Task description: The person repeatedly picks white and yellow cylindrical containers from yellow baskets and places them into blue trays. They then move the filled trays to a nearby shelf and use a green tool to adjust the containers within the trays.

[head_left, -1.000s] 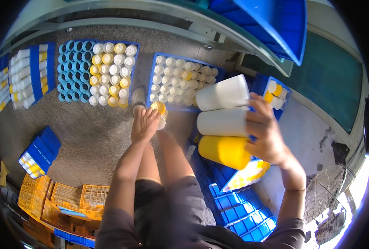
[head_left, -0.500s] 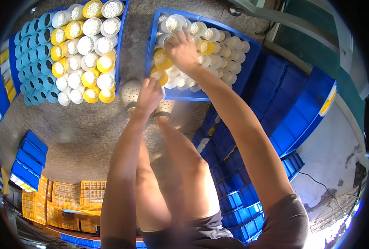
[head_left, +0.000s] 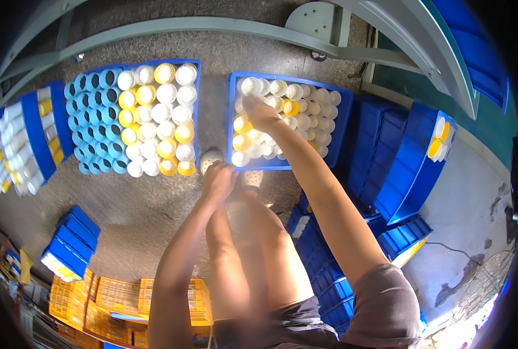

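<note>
I am bent over a blue crate [head_left: 340,125] on the floor that is packed with upright white and yellow cones. My right hand [head_left: 261,113] reaches down into its left side and lies on top of the cones, next to a yellow cone [head_left: 242,124]. Its fingers curl over a white cone [head_left: 248,87], and the grip itself is hidden. Lower down, my left hand [head_left: 219,181] hangs in front of my knees beside my white shoe [head_left: 210,158]. It holds nothing and its fingers are loosely apart.
A second blue crate [head_left: 196,104] of white, yellow and pale-blue cones stands to the left, with another crate [head_left: 35,131] further left. Stacked blue crates [head_left: 413,168] rise on the right, yellow crates [head_left: 116,299] sit at the lower left, and a grey metal frame [head_left: 212,26] crosses the top.
My right arm no longer carries the two white cones and one yellow cone; the hand has gone down into the crate and shifted to its left side. The left hand dropped slightly.
</note>
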The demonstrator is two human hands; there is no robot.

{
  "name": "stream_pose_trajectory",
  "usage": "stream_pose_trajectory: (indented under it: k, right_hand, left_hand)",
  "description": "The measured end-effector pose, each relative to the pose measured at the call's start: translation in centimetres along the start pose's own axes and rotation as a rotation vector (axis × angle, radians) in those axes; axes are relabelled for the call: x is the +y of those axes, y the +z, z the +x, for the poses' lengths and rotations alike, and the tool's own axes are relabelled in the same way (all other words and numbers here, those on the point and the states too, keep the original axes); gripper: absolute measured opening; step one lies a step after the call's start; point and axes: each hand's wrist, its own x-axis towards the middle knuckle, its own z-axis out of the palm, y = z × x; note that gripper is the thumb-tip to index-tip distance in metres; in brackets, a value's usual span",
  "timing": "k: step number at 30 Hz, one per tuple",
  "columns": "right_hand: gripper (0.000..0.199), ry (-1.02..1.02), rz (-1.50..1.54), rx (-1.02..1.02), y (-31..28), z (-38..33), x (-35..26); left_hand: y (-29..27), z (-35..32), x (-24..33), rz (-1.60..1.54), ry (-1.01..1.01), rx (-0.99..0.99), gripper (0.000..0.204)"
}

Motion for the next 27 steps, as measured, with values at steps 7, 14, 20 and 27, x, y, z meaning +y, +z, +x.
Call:
stream_pose_trajectory:
  k: [7, 14, 20, 27]
  right_hand:
    - [0.049, 0.050, 0.653, 0.439, -8.0, -11.1, -3.7]
    - [0.040, 0.358, 1.363, 0.885, -31.9, -25.1, -0.1]
    - [0.053, 0.205, 2.417, 0.789, -44.1, -24.6, 3.4]
    - [0.027, 0.258, 1.845, 0.645, -42.8, -27.6, 11.8]
  left_hand:
    - [-16.0, -0.9, 6.8, -0.647, -0.330, 0.421, 0.024]
    - [-40.8, 3.4, 23.5, -1.869, -0.140, 0.458, 0.094]
    - [-45.8, 4.9, 29.5, -1.760, -0.367, 0.532, 0.074]
    - [-40.3, -6.7, 25.3, -1.658, -0.375, 0.603, 0.036]
